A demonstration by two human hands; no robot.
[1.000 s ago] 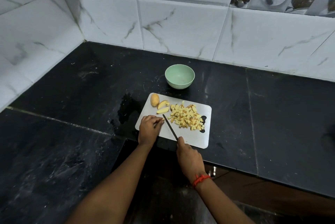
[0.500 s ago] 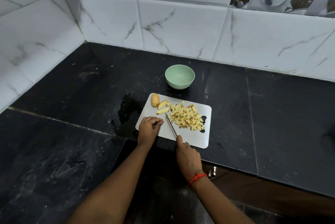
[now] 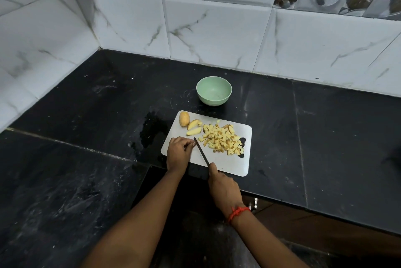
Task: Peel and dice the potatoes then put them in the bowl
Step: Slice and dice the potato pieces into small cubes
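Note:
A white cutting board (image 3: 225, 164) lies on the black counter. On it sit a pile of diced potato (image 3: 222, 140), two potato wedges (image 3: 193, 128) and a potato half (image 3: 184, 118) at its far left corner. My right hand (image 3: 223, 187) grips the handle of a dark knife (image 3: 201, 151), whose blade points up-left onto the board. My left hand (image 3: 179, 153) curls its fingers over a piece at the blade's tip; the piece is hidden under the fingers. A pale green bowl (image 3: 214, 91) stands empty behind the board.
The black stone counter (image 3: 86, 120) meets white marble-look tiled walls (image 3: 217, 35) at the back and left. A wet patch (image 3: 152, 131) lies left of the board. The counter's front edge runs just below the board, with a darker recess under my arms.
The knife blade has shifted left toward my left hand's fingertips, and my right hand has moved slightly with it. The potato pile and bowl have stayed put.

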